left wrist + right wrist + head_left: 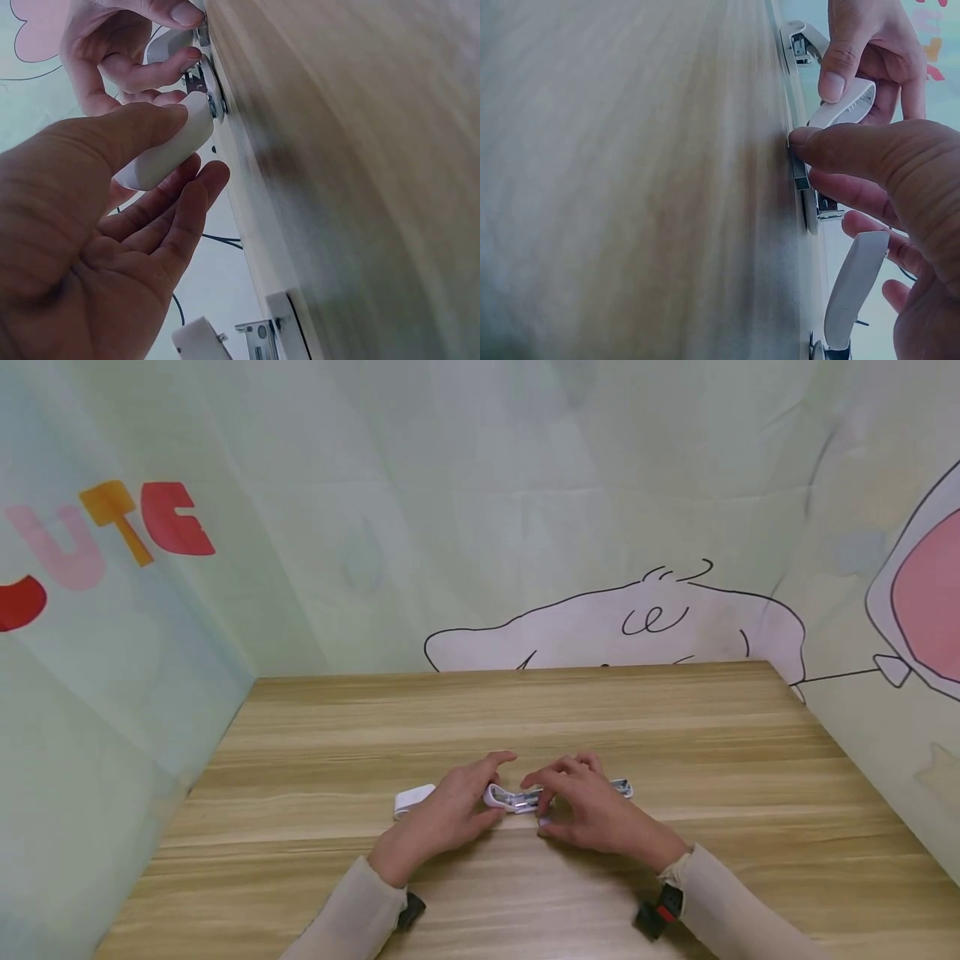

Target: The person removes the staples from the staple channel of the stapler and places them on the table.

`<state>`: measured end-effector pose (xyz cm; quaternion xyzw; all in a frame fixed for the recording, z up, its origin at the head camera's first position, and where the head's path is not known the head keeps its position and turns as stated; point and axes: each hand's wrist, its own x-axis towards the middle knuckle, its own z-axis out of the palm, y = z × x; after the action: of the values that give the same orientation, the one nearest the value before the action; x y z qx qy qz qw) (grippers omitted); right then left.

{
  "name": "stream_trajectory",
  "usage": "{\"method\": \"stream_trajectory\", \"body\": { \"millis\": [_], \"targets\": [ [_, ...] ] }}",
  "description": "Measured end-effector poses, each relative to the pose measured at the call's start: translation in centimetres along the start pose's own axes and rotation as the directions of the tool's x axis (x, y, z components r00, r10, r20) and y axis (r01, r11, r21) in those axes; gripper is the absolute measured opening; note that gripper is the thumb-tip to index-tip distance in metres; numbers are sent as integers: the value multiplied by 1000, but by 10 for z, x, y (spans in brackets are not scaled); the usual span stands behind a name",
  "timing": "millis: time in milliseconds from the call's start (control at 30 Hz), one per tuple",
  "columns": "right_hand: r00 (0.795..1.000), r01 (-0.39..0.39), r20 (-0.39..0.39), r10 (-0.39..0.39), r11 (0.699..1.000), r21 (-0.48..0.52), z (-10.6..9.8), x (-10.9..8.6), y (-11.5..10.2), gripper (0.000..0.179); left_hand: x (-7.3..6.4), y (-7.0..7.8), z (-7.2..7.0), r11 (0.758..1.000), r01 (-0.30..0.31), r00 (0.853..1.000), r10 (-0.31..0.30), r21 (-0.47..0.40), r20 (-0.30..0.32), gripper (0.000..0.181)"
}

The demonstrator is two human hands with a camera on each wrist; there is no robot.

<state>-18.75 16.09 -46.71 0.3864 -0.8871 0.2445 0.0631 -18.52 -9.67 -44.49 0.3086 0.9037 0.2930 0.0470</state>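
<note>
Your white stapler (517, 797) is lying opened out on the worktop (525, 718), near its front edge. Left hand (450, 810) has thumb and fingers curled on the stapler's white top arm; right hand (592, 810) is pinching the metal staple channel (801, 174) in the middle. I'd keep that left grip steady and work the channel gently, fingertips low.
</note>
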Motion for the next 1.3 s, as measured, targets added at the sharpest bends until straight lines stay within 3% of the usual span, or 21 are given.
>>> {"method": "stream_trajectory", "body": {
  "millis": [233, 533, 833, 1000, 1167, 1300],
  "targets": [
    [1000, 3, -8, -3, 1000, 16, -1, 0, -2, 58, -1, 1, 0, 1000, 0, 1000, 0, 7, -3, 72],
    [995, 27, -94, -24, 999, 40, 0, 0, 0, 57, -4, 0, 1, 1000, -17, 1000, 18, 15, -25, 73],
    [992, 55, -117, -47, 996, 68, -2, 6, -2, 56, -9, -1, -12, 1000, -13, 998, 14, 5, -55, 86],
    [998, 17, -58, -11, 994, 109, -2, 9, -6, 60, -22, -8, -23, 1000, 30, 995, -30, -2, -98, 93],
    [999, -32, 12, 30, 993, 115, -2, 13, -10, 65, -42, -24, -29, 995, 100, 989, -98, 16, -110, 96],
    [999, -27, 25, 25, 996, 79, -3, 16, -11, 69, -54, -35, -32, 995, 100, 988, -96, 30, -122, 96]
  ]
}}
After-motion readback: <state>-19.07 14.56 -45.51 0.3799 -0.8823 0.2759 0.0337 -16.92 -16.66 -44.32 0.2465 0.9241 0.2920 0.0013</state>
